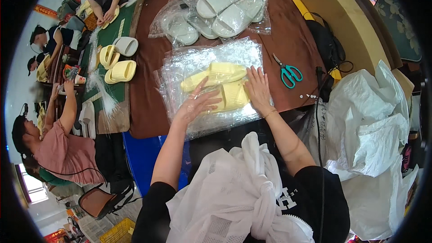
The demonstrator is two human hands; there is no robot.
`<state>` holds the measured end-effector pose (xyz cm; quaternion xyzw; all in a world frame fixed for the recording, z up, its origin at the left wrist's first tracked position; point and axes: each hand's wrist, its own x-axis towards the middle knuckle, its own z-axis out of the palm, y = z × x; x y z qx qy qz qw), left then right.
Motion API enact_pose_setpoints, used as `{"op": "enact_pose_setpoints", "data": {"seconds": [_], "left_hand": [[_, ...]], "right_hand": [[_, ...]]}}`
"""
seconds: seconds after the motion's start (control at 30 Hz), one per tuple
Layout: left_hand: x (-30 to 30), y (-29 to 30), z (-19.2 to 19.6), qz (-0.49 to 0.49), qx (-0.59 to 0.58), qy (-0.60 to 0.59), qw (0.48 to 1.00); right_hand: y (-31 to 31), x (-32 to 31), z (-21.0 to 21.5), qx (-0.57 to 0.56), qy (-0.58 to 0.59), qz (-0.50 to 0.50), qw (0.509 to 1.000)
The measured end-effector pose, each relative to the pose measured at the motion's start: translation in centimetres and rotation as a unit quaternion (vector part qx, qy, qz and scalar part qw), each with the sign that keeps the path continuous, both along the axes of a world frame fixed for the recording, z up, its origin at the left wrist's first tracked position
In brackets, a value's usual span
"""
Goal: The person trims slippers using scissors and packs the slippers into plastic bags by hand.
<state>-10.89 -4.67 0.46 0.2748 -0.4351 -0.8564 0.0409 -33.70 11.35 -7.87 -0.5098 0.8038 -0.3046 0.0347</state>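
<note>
A pair of pale yellow slippers (219, 73) lies on a stack of clear plastic bags (180, 69) at the table's near edge. Whether the top bag's film covers the slippers, I cannot tell. My left hand (197, 103) rests with its fingers spread at the left end of the nearer slipper. Flat beside that slipper's right end lies my right hand (258, 89), fingers stretched out toward the far slipper's tip. Neither hand grips anything.
Bagged grey-green slippers (227, 9) are heaped at the far side of the brown table (148, 103). Teal-handled scissors (289, 73) lie to the right. Loose yellow slippers (120, 72) sit on a green mat at left, near co-workers. White sacks (364, 117) stand at right.
</note>
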Motion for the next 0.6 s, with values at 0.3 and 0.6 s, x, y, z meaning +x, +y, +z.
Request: {"op": "enact_pose_setpoints", "data": {"seconds": [0.3,0.6], "left_hand": [[-3.0,0.0,-2.0,0.144,-0.001,-0.025,0.989],[11.6,-4.8,1.2,0.457,-0.08,-0.016,0.886]], "right_hand": [[-0.4,0.7,0.0,0.006,0.013,-0.011,1.0],[-0.7,0.6,-0.1,0.039,0.049,-0.035,0.997]]}}
